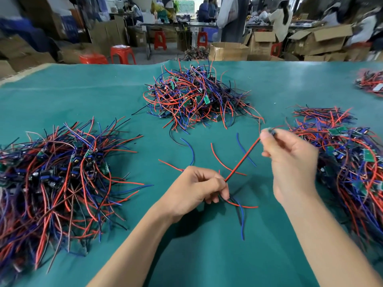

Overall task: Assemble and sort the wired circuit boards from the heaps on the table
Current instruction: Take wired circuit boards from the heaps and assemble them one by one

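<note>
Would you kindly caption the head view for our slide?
Left hand and right hand stretch a red wire between heaps of wired boards.

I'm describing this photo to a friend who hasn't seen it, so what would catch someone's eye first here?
First, the two hands in the foreground: the left hand and right hand stretch a red wire taut between them over the green table cover. Around them lie tangled heaps of red, blue and black wired boards: the left heap, the centre heap farther back, and the right heap.
</note>
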`<state>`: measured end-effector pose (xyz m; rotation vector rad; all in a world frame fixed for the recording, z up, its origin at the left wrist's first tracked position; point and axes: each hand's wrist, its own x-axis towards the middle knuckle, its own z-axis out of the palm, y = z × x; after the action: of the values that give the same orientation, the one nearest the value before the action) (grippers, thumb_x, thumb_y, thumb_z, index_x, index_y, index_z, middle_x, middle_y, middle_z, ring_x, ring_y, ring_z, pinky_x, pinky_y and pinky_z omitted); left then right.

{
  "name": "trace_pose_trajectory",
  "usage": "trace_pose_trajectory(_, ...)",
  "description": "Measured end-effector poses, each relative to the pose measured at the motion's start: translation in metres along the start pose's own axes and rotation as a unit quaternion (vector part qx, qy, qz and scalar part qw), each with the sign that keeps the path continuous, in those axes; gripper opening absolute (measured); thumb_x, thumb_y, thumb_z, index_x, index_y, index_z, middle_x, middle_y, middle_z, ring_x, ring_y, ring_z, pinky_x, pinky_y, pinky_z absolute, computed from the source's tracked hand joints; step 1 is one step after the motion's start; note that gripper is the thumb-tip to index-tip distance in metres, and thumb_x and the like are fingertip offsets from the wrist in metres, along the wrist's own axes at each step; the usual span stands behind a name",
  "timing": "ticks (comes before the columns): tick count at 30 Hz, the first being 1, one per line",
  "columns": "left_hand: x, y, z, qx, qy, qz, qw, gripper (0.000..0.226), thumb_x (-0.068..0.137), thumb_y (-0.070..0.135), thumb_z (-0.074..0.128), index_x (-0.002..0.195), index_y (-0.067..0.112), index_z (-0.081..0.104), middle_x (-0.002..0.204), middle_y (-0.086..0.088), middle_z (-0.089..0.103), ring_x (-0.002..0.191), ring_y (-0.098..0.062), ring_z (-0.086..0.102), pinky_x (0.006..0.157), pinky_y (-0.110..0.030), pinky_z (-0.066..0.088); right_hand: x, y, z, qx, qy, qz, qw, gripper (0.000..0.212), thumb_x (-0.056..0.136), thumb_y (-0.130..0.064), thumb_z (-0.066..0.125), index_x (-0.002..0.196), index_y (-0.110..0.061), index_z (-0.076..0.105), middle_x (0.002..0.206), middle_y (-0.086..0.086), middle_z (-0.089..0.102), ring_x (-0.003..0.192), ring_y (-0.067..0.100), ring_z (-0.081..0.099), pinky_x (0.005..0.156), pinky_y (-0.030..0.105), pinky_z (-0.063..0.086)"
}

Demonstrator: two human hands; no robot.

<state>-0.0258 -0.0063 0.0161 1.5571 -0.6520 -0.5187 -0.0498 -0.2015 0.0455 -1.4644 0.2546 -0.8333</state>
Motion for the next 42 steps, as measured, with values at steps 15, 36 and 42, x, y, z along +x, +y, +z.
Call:
trace_pose_trajectory(15,-0.009,-0.012,-0.008,0.151,0.105,-0.081,0.98,0.039,0.095,-0.005,0.057,0.131,0.012,0.056,0.128,-0.002,0.067,0.123,-0.009,0.058,0.105,-0.025,0.044,-0.057,-0.104,0.216,-0.231,-0.405,-0.079,0.881,0.059,0.09,-0.051,0.07,0.054,-0.011,0.046,0.053,0.004,0.044,0.054,0.025,0.046,0.049,0.031,0.031)
trace_pose_trajectory(36,-0.001,0.001,-0.001,0.037,0.056,-0.012,0.998,0.026,0.086,0.018,0.052,0.075,0.005,0.072,0.05,0.01,0.052,0.046,-0.002,0.04,0.047,-0.012,0.03,0.116,0.06,0.101,-0.545,-0.257,0.112,0.79,0.025,0.087,-0.014,0.062,0.111,-0.007,0.062,0.104,0.016,0.067,0.073,0.03,0.062,0.053,0.03,0.051)
trace_pose_trajectory(42,0.0,0.0,-0.002,0.022,0.059,-0.017,0.998,0.023,0.081,0.023,0.054,0.069,0.016,0.073,0.074,-0.024,0.063,0.06,-0.014,0.045,0.051,-0.019,0.031,0.111,0.045,0.087,-0.309,-0.203,0.217,0.903,0.019,0.088,-0.007,0.071,0.106,-0.002,0.068,0.095,0.014,0.062,0.06,0.021,0.053,0.051,0.028,0.051)
